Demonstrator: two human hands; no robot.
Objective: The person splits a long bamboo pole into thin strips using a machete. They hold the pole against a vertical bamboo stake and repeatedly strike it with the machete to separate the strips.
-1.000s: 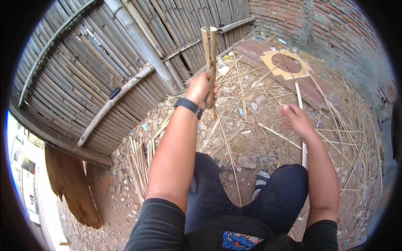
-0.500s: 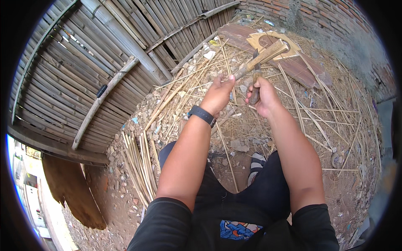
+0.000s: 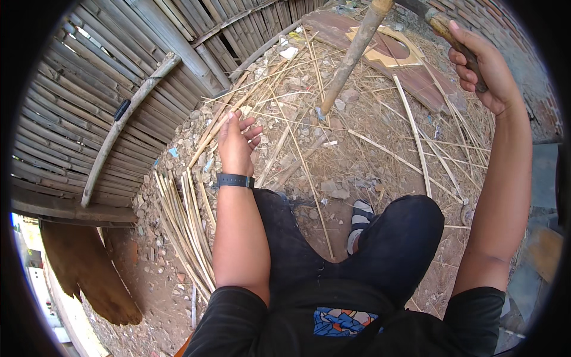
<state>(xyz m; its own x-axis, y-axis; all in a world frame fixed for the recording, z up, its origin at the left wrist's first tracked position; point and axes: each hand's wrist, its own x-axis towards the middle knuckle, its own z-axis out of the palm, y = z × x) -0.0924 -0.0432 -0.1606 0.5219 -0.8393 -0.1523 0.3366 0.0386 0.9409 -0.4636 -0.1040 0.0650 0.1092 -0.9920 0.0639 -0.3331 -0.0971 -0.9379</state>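
We take the tan board with the round cutout as our reference. Our right hand is raised to the right of the tan board and is clamped on the wooden handle of a bladed tool; the dark blade extends leftward above the board in view. The bamboo length stands tilted across the left edge of the tan board in view, its upper end meeting the blade and its lower end pointing toward the ground left of the board. We cannot tell whether the blade is lodged in the bamboo. Our left hand grips nothing: its fingers are parted, and it sits well left of the tan board and nearer to us, clear of the bamboo length. A reddish-brown panel lies beneath the tan board. A pale strip lies on our side of it, and a bundle of strips lies farther left and nearer to us.
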